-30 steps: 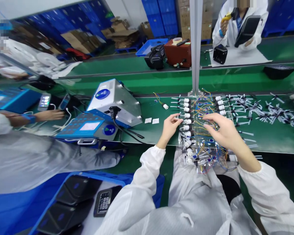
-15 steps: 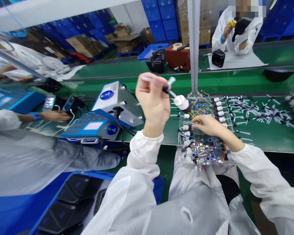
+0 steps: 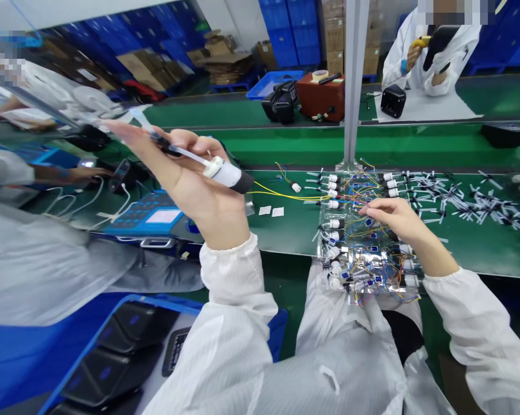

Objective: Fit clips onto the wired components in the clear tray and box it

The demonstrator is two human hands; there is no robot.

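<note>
Raised at the left, my left hand (image 3: 208,196) has its palm turned up and fingers curled around a small white cylindrical pump (image 3: 229,174) with a black end and a thin translucent tube. Yellow wires (image 3: 286,195) run from the black end, stretched rightward to a row of similar parts. Over that row my right hand (image 3: 396,219) is closed, thumb and fingertips pinched at the thin wires beside small blue circuit boards (image 3: 369,222). Exactly what lies between those fingertips is too small to make out. More white pumps (image 3: 333,204) lie in two columns on clear plastic film.
Many tubes with black ties (image 3: 450,193) lie heaped on the green bench (image 3: 467,248) at right. Two white paper pieces (image 3: 278,212) and a loose wired connector (image 3: 295,187) lie left of the film. A metal post (image 3: 351,86) rises behind. A co-worker's sleeve (image 3: 9,173) is at left.
My left hand has moved left and turned palm up with the pump, drawing its yellow wires out long. My right hand has shifted slightly right, still at the wires.
</note>
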